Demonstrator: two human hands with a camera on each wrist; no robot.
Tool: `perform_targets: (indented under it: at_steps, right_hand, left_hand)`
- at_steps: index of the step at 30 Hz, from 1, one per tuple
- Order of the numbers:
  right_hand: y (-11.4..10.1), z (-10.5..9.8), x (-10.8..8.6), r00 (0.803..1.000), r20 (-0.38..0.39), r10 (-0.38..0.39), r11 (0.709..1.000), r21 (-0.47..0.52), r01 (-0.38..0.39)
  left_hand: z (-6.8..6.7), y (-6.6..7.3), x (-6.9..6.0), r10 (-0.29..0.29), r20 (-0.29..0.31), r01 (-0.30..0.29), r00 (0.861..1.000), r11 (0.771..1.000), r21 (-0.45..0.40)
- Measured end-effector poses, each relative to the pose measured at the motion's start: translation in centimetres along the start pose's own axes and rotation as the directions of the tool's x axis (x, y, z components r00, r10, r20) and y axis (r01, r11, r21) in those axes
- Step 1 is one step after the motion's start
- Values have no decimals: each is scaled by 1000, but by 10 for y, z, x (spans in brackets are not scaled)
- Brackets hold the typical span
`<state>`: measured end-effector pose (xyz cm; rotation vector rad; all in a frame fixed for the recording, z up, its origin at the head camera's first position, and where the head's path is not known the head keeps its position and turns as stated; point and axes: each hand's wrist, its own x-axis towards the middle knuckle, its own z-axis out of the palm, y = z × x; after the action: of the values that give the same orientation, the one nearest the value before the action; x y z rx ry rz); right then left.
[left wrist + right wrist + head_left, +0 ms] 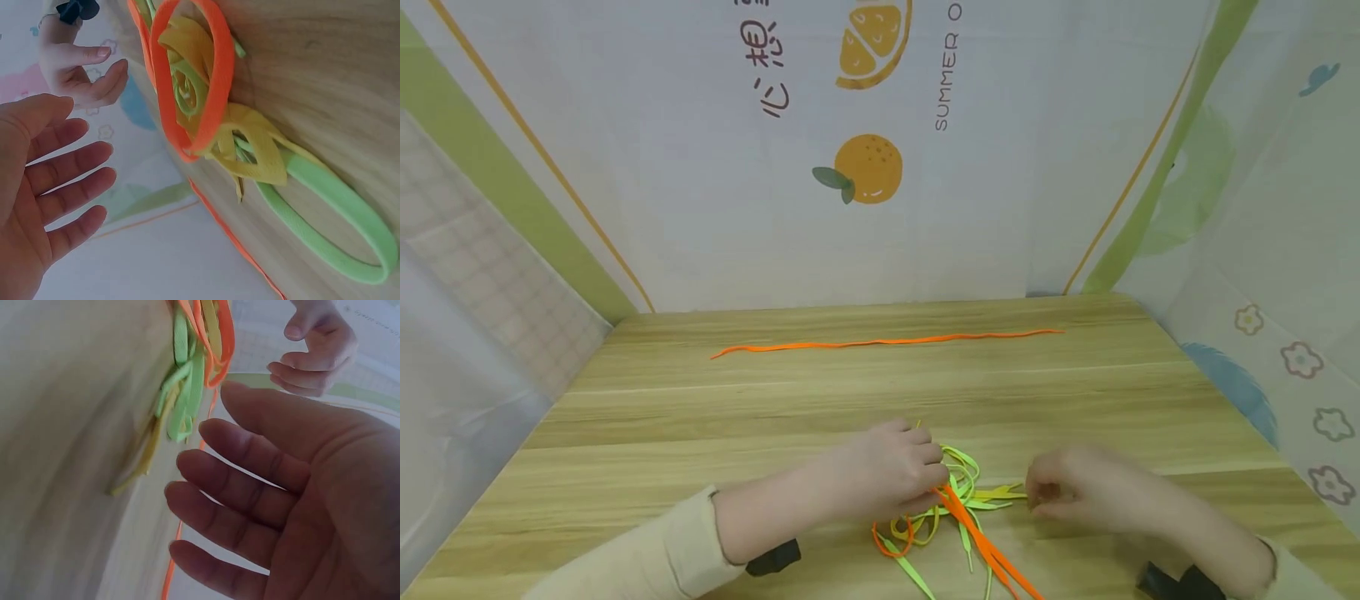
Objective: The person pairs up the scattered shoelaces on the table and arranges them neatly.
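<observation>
A tangled pile of flat shoelaces lies near the front of the table, with green laces (957, 487), yellow laces (996, 493) and orange laces (981, 533) crossing one another. Over its left side hovers my left hand (898, 471); in the left wrist view its fingers (75, 159) are spread and loosely bent, holding nothing, apart from an orange loop (219, 81). My right hand (1086, 487) is just right of the yellow lace tips. Its relaxed fingers (231, 494) hold nothing in the right wrist view. A single orange shoelace (880, 342) lies stretched nearly straight across the back.
The wooden table (700, 417) meets a printed white curtain (970, 233) at its back edge. More patterned cloth (1285, 275) hangs at the right side. A black strap (775, 557) is on the left wrist, with another black piece (1180, 583) by the right.
</observation>
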<state>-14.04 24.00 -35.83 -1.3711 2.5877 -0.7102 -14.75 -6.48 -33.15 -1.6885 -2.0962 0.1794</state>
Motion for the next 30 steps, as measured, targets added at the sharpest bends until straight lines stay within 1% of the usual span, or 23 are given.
perform_targets:
  at_steps: [1,5,8,11,13,18,20,23,25,30]
  right_hand:
    - [-1,2,-1,1000,5,0,1000,10,-1]
    - [-2,8,-5,1000,18,-5,1000,-3,5]
    - [-3,12,-7,999,16,-33,999,-20,33]
    - [-4,16,-10,999,34,-24,1000,12,23]
    - [-5,19,-12,999,33,-30,999,16,29]
    - [-12,29,-15,998,31,-51,999,-6,51]
    - [-16,33,-17,999,42,-32,999,2,32]
    - [-21,36,-19,998,63,22,999,29,-24]
    - [-24,37,-20,996,71,56,998,29,-59]
    - [-28,38,-19,994,71,87,996,8,-88]
  left_hand:
    - [0,1,1,5,8,-5,1000,1000,4]
    - [0,6,4,16,25,-16,1000,1000,-4]
    - [0,10,7,19,32,-19,999,1000,-22]
    - [2,13,9,19,45,-17,999,999,-36]
    - [3,16,11,23,55,-21,998,999,-44]
    - [8,22,16,58,76,-53,995,996,-68]
    - [10,24,18,74,80,-69,994,995,-65]
    - [13,27,21,93,83,-89,992,995,-52]
    - [14,28,23,101,81,-98,992,994,-40]
    - [14,29,27,106,97,-104,990,994,-29]
